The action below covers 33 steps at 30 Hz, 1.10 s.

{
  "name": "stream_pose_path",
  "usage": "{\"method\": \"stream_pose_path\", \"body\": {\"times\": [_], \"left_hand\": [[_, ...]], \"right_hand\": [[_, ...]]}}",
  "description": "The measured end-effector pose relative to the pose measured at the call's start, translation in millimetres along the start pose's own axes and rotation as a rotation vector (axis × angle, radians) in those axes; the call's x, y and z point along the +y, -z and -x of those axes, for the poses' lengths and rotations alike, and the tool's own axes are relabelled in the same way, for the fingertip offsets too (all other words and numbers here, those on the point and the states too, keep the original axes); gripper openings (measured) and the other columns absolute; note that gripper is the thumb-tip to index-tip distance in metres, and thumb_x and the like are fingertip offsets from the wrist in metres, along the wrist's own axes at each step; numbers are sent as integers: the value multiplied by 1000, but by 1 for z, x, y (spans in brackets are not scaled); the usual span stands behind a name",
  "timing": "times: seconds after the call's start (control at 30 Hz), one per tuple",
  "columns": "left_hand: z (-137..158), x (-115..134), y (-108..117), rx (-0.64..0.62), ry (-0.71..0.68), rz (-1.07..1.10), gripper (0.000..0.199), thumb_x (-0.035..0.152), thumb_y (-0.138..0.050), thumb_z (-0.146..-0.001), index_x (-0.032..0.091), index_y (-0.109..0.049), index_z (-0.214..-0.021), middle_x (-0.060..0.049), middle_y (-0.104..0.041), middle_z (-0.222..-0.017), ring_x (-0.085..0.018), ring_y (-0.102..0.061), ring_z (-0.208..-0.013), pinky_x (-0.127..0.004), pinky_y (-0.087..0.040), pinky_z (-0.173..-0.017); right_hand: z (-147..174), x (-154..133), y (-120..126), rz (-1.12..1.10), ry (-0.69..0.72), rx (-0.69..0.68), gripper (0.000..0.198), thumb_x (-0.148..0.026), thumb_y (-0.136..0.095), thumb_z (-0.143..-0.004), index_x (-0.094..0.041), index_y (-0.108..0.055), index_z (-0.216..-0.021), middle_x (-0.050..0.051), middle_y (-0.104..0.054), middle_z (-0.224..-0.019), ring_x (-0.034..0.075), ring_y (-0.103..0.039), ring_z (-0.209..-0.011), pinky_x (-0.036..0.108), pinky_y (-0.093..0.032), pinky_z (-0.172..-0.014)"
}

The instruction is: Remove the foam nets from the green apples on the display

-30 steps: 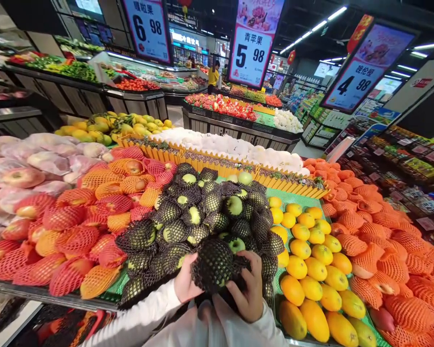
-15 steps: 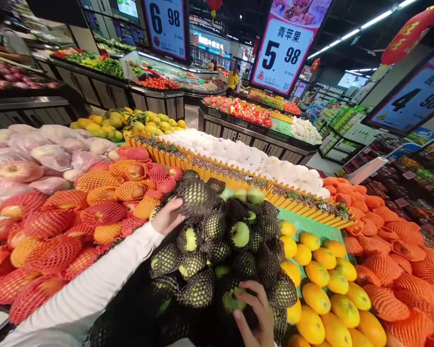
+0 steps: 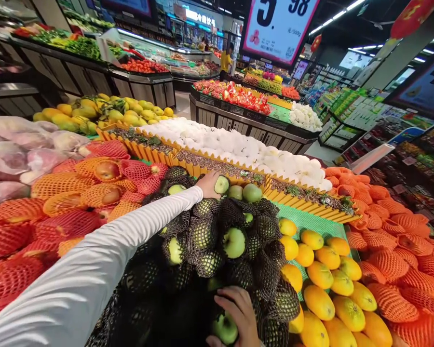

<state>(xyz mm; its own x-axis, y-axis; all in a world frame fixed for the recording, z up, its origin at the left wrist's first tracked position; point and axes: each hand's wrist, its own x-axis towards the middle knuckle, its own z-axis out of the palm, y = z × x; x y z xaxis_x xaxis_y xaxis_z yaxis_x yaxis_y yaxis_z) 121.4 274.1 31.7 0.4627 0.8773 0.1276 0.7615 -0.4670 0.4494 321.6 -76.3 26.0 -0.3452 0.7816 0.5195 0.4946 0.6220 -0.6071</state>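
Observation:
My left hand [image 3: 209,184] reaches to the back of the pile of green apples, closed on a bare green apple [image 3: 222,184]; its fingertips are mostly hidden. Beside it sit two more bare green apples [image 3: 252,193] against the yellow edging. Low in the view, my right hand [image 3: 241,311] curls its fingers around another green apple [image 3: 225,328]. Between the hands lie several apples in black foam nets [image 3: 202,234], and one net is open over a green apple [image 3: 234,242]. Deep shadow covers the front of the pile.
Apples in red and orange nets [image 3: 65,212] lie to the left. Yellow oval fruit [image 3: 320,301] and orange-netted fruit [image 3: 394,260] are on the right. A yellow fence-like divider [image 3: 217,166] runs behind, with white-wrapped fruit [image 3: 231,142] beyond. A price screen [image 3: 280,29] hangs above.
My left hand has left a black-netted apple and moved right and back onto a bare green one. My right hand has drawn slightly left and down, with its green apple. The view has tilted down.

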Motion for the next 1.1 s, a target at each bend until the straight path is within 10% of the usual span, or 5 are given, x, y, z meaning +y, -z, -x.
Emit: {"method": "stream_pose_path", "body": {"times": [0.2, 0.47, 0.67, 0.9, 1.1], "left_hand": [[-28, 23, -4, -148, 117, -267, 96, 45, -81, -54, 6, -44, -133, -29, -37, -141, -46, -35, -129, -55, -39, -101], [-44, 50, 10, -241, -84, -350, 96, 36, -77, -55, -5, -44, -136, -32, -29, -150, -48, -22, -138, -57, -18, -115], [-71, 105, 10, -308, 4, -146, 76, 47, -64, -76, 4, -47, -136, -26, -54, -133, -37, -56, -115, -44, -45, -96], [-77, 157, -37, -289, 224, -105, 107, 55, -77, -64, -8, -37, -139, -30, -61, -117, -39, -62, -106, -40, -52, -83], [-47, 150, 25, -91, 161, -90, 103, 58, -79, -57, 3, -41, -136, -25, -61, -120, -40, -58, -111, -46, -47, -93]], "right_hand": [[1, -6, -2, -41, -77, 16, 47, -56, -54, -90, -23, -57, -122, 9, -65, -109, 24, -61, -103, 39, -53, -86], [1, -12, 0, -92, -97, 25, 44, -51, -59, -88, -24, -56, -122, 9, -63, -111, 24, -59, -106, 40, -51, -89], [0, -12, 1, -135, -126, 3, 45, -52, -60, -87, -24, -57, -121, 9, -63, -113, 24, -58, -107, 42, -50, -90], [0, -11, -1, -155, -112, 9, 45, -53, -59, -86, -23, -60, -120, 10, -64, -113, 24, -59, -106, 42, -50, -90], [-20, -27, 49, -324, -215, -65, 61, -69, -46, -90, -24, -57, -130, 10, -60, -126, 25, -56, -118, 44, -47, -102]]}}
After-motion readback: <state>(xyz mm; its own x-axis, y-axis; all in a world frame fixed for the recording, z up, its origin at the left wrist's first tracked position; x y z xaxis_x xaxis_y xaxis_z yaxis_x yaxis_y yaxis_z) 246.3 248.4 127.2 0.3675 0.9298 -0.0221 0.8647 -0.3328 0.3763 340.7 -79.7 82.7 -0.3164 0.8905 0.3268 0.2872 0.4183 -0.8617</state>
